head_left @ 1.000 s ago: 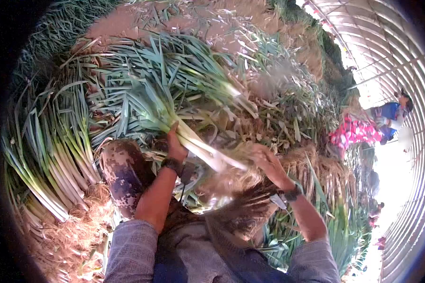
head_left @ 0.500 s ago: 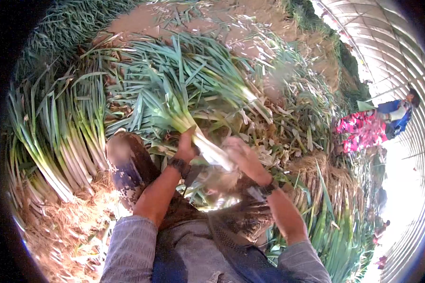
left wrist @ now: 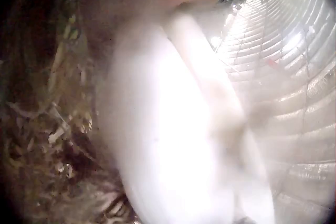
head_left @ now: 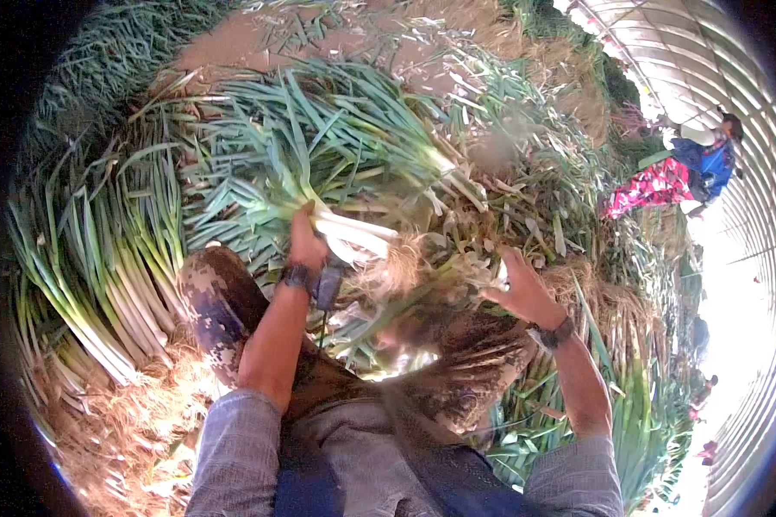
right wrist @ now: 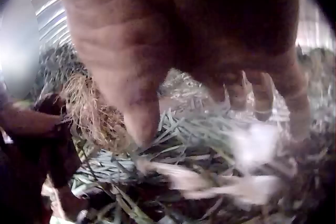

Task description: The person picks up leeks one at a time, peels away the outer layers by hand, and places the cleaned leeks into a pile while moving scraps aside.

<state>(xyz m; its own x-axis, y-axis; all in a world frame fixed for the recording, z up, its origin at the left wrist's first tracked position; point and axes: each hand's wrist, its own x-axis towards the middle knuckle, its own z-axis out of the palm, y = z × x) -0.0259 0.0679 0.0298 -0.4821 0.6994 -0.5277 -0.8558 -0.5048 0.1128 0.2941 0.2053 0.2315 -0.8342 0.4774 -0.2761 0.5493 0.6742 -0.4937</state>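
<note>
My left hand (head_left: 307,243) grips a few green onions (head_left: 350,231) round their white shanks, the green leaves spreading away beyond it and the pale roots (head_left: 398,265) hanging toward the right. Up close in the left wrist view, the white shanks (left wrist: 163,134) are blurred and overbright below the fingers. My right hand (head_left: 528,291) is apart from the bunch, off to its right, thumb and fingers spread. Beneath that hand, the right wrist view has pale, blurred skin scraps (right wrist: 254,148); the onion roots (right wrist: 86,111) show left of the thumb.
A pile of green onions (head_left: 319,112) lies ahead, with a row of them (head_left: 116,267) at my left and another bundle (head_left: 616,345) at my right. Peelings (head_left: 509,207) litter the ground. Farther right, a person (head_left: 685,168) is under the arched greenhouse roof (head_left: 750,77).
My right hand went in to the white shanks, then drew away to the right with its fingers spreading. The left hand keeps its hold and has shifted slightly left with the green onions.
</note>
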